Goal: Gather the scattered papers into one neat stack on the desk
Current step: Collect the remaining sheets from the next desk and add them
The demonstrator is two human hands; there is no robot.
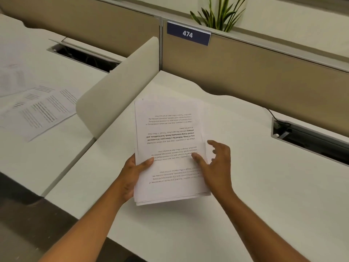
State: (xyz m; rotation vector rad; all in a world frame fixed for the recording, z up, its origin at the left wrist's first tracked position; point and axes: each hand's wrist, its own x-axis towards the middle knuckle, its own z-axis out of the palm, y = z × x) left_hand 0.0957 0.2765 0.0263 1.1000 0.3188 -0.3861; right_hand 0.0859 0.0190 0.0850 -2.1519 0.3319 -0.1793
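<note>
So, left hand (134, 175) pinching paper stack (169, 148) at left edge, thumb on top (print upside down). Right hand (217, 163) loosely spread, thumb touching stack's right side, above desk (245, 214).

Desk (245, 214) bare along right and near edges; curved divider (120, 87) blocks left edge, partition wall (264, 72) far edge, cable slot (309, 140) far-right corner.

Left hand (133, 176) clenched, right hand (215, 163) half-spread, forearms converging

Matt white paper stack (170, 148) on smooth matt desk (245, 195), cloth-faced partition (264, 72)
</note>
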